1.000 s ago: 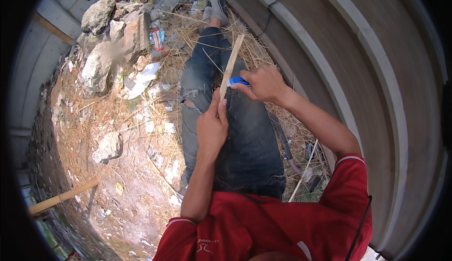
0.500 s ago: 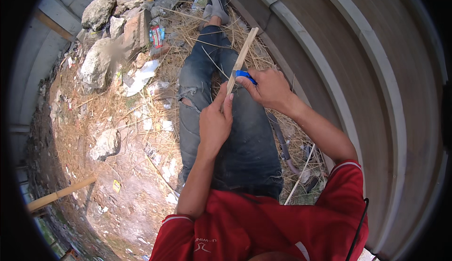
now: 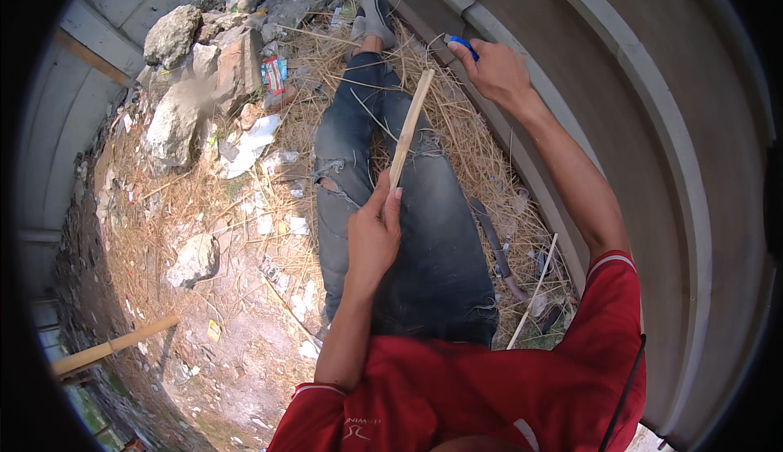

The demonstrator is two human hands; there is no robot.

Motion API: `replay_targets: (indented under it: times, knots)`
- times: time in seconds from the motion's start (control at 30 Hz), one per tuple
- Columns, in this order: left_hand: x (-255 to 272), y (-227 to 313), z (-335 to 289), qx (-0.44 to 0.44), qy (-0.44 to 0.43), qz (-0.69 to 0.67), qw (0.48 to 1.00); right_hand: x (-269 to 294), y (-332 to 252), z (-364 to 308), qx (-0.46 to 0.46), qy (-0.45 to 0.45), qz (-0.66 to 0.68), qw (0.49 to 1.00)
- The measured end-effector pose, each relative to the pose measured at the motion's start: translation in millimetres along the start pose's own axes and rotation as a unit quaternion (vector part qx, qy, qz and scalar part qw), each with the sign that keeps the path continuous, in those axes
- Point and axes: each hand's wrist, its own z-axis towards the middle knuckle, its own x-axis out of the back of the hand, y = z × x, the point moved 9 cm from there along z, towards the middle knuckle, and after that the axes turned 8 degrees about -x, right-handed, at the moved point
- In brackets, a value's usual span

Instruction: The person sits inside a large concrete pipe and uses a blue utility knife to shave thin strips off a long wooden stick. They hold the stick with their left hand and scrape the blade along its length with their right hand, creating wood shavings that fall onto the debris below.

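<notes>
My left hand [image 3: 375,228] is closed round the lower end of a flat, pale wooden stick [image 3: 412,122], which slants up and away over my legs [image 3: 408,232] in torn dark trousers. Beyond the stick's far end and to its right, my right hand [image 3: 497,70] grips a small blue knife [image 3: 462,46]. Most of its handle is hidden in the fingers, and the short tip points left. Knife and stick are apart. A thin pale curl hangs near the tip; I cannot tell if it is a shaving or straw.
Corrugated metal sheeting [image 3: 620,167] runs close along my right side. Rocks [image 3: 175,126] are heaped at the far left, and a single stone [image 3: 194,260] lies nearer. Straw [image 3: 457,118] and litter cover the ground. A wooden pole [image 3: 114,344] juts in at the left.
My right hand has swung the knife off the stick, outward past its far end towards the metal sheeting. The left hand keeps its hold on the stick, almost in place.
</notes>
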Motion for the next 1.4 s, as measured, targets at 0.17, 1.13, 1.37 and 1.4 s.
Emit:
replay_targets:
  times: [0.17,1.13,1.37,1.4]
  knots:
    - [-2.5,1.0,8.3,-0.015,0.001,0.000,1.000,56.4,60.7,38.7,-0.085,0.081,0.078,0.990]
    - [15.9,20.1,27.3,0.000,0.035,0.132,0.991,-17.3,-27.6,-6.2,-0.037,-0.147,0.053,0.987]
    - [21.5,9.2,23.8,-0.021,0.077,0.092,0.993,-37.6,-71.2,-47.1,0.130,-0.037,0.101,0.986]
    - [24.8,7.3,24.8,-0.004,0.069,0.098,0.993,-42.1,-81.1,-59.0,0.161,-0.055,0.077,0.982]
